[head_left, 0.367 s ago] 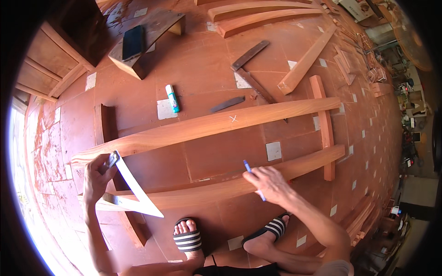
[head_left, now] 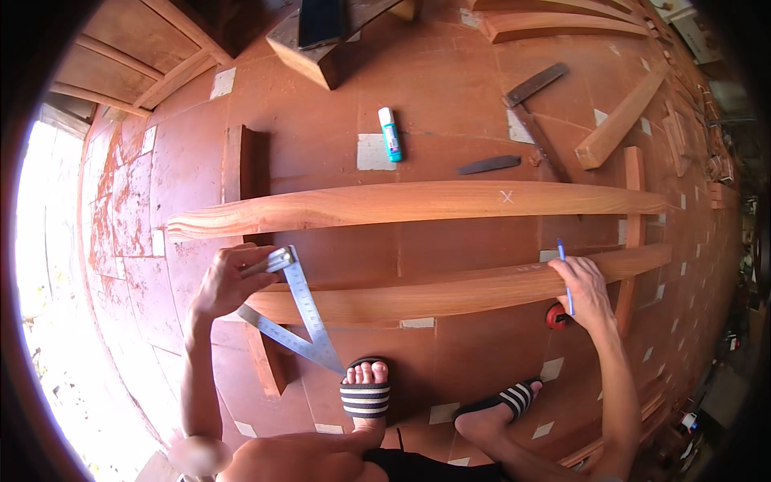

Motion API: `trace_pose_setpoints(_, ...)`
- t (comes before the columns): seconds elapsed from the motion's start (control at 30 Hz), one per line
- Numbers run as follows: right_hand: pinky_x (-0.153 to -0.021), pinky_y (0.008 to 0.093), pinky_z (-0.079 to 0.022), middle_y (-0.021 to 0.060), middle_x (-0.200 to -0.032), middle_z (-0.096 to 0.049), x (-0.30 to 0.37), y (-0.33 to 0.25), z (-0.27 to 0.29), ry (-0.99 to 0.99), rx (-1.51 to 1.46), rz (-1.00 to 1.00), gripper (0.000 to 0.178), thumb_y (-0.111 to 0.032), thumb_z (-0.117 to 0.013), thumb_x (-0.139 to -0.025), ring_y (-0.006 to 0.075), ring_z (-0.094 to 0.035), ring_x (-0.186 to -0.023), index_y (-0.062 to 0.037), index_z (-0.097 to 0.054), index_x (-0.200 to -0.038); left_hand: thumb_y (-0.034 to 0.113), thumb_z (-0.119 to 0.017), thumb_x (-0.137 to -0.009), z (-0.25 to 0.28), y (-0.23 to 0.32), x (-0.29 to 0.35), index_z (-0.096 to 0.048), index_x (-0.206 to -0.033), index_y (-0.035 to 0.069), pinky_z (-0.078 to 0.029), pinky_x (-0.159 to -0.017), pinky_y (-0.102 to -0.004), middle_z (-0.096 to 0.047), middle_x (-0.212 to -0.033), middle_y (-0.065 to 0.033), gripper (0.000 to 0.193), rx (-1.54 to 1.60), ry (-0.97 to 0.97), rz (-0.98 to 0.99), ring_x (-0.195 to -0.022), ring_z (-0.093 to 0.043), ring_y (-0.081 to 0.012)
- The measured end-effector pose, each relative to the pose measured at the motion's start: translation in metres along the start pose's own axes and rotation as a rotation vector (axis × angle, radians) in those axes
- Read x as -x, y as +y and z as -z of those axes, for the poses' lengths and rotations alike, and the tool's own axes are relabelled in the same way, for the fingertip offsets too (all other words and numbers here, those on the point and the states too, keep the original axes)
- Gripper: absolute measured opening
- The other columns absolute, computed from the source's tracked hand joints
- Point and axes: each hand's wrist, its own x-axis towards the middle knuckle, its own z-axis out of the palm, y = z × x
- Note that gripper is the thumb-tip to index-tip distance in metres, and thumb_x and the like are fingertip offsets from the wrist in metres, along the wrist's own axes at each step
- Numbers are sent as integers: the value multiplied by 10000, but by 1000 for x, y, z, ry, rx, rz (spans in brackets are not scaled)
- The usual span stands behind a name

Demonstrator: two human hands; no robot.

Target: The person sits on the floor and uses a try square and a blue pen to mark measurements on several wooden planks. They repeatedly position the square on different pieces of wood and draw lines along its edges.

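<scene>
My left hand (head_left: pixel 226 283) is closed around the thick stock of a metal square (head_left: pixel 305 297). The square's ruled blade and slanting arm lie over the left end of the nearer curved wooden beam (head_left: pixel 418 299), the tip pointing down toward my foot. At that beam's right part, my right hand (head_left: pixel 589 293) rests against the wood with a blue and white pen (head_left: pixel 560 251) held upright between its fingers. Beyond it runs a second curved beam (head_left: pixel 361 206), marked with a white cross. Both beams lie across two wooden crosspieces (head_left: pixel 634 173), one toward each end.
A red round thing (head_left: pixel 556 316) sits just below the nearer beam. Farther off lie a green and white tube (head_left: pixel 389 135), a dark flat strip (head_left: pixel 490 165), a hinged dark wooden piece (head_left: pixel 536 84) and more timber (head_left: pixel 622 116). A phone (head_left: pixel 320 22) lies on a low wooden bench (head_left: pixel 309 63).
The whole scene has shifted rightward in view. My right hand with the pen has moved right along the nearer beam. The square is tilted differently, so its scale markings now show.
</scene>
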Motion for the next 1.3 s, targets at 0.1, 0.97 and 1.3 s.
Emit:
trace_pose_setpoints(0.1,-1094,532,-517,188,-1234,-711,-5,-8,7,-7,11,-62,684,-7,-914,-700,420,-664,-1206,-60,-663,-1334,66,-871,-896,-5,-1,-7,-804,-1335,43,-610,-890,-397,-789,-1117,-129,444,-42,-33,-26,-963,-760,-246)
trace_pose_setpoints(0.97,-1002,372,-602,245,-1227,-772,-66,-321,-49,354,-1552,-586,221,-10,-773,-972,290,-781,-1123,78,-766,-1175,102,-909,-870,-58,29,-33,-795,-1354,55,-592,-806,-418,-743,-949,-122,500,-226,-119,-376,-867,-712,-298)
trace_pose_setpoints(1.3,-1022,373,-591,248,-1247,-766,-69,-317,-51,389,-1447,-484,220,8,-767,-982,293,-771,-1150,80,-768,-1191,64,-906,-854,-60,28,-35,-797,-1341,41,-589,-821,-421,-749,-957,-130,499,-214,-134,-380,-887,-711,-306)
